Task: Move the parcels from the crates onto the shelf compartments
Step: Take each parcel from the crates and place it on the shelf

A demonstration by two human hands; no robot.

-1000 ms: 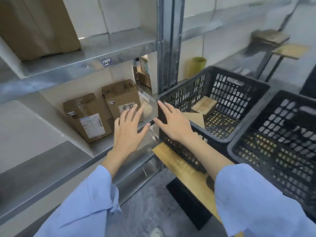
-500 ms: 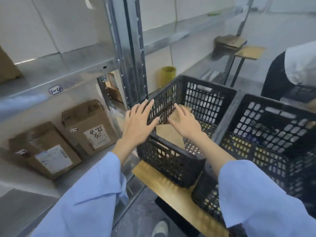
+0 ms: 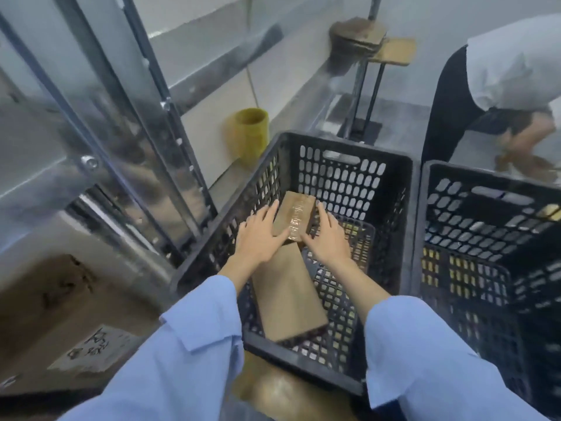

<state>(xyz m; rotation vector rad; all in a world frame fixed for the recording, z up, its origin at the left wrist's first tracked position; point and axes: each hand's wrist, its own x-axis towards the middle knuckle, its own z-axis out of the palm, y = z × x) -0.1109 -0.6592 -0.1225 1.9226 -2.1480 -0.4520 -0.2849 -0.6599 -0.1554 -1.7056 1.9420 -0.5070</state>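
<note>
**Reaching in deeper**

Both hands are now dipping lower than half a second ago, inside the black perforated plastic crate (image 3: 349, 144). The left hand (image 3: 261, 235) and right hand (image 3: 326, 238) are flanking the small taped brown cardboard parcel (image 3: 296, 218), straight fingers pressing its sides. It is lying in the crate at the far end of a larger flat brown cardboard parcel (image 3: 288, 293).

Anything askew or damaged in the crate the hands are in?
No damage or spill visible. The flat parcel lies skewed in the black crate; the small taped parcel sits tilted on its far end, between the left hand and right hand. Motion blur hides finer detail.
</note>
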